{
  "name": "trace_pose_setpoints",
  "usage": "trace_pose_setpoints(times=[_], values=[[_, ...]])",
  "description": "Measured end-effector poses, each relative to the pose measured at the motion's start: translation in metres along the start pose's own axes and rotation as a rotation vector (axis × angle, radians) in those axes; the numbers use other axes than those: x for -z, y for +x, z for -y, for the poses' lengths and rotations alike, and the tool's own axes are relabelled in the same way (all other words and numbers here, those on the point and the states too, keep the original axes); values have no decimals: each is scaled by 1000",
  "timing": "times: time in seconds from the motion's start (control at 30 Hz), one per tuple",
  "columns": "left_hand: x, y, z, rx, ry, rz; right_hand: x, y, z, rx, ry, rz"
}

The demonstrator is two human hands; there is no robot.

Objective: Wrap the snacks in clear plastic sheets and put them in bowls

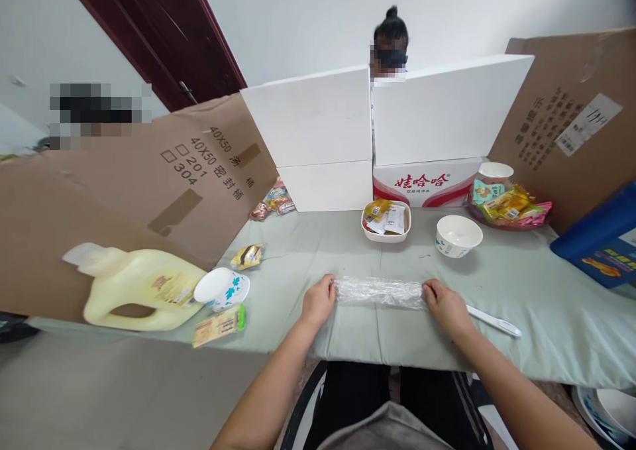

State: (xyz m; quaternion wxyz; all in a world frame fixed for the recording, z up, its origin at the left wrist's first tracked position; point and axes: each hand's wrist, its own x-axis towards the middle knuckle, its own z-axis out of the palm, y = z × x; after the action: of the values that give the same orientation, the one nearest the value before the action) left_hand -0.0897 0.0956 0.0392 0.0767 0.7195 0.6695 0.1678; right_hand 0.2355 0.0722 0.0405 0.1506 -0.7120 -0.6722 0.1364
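Observation:
A roll of clear plastic wrap (380, 291) lies crosswise on the pale green cloth near the table's front edge. My left hand (318, 299) grips its left end and my right hand (446, 304) grips its right end. Just right of my right hand lies a white plastic utensil (494, 321). Behind the roll stand a white rectangular dish (386, 232) holding small packets and an empty white bowl (458, 236).
A yellow jug (134, 287) lies at the left beside a tipped white cup (222, 289) and snack packets (218, 325). White foam boxes (322, 138), cardboard sheets (124, 191) and a person behind them close the back. A snack-filled bowl (507, 205) and blue box (601, 241) stand right.

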Motion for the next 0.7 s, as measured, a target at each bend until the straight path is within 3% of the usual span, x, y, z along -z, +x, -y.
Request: trace_pose_setpoints(times=[0.2,0.37,0.5,0.6,0.7], values=[[-10,9,3,-20,89,-37,-16,8,5,18,-104,-55],[-3,10,-4,-66,120,-116,-12,2,9,65,-149,-166],[-3,-8,-37,-256,64,-274,-9,-6,22,360,-132,-362],[-17,-25,-66,-394,35,-127,-21,-8,33,627,-152,-271],[-34,-31,-79,-347,76,67,-37,-5,35,660,-205,-76]])
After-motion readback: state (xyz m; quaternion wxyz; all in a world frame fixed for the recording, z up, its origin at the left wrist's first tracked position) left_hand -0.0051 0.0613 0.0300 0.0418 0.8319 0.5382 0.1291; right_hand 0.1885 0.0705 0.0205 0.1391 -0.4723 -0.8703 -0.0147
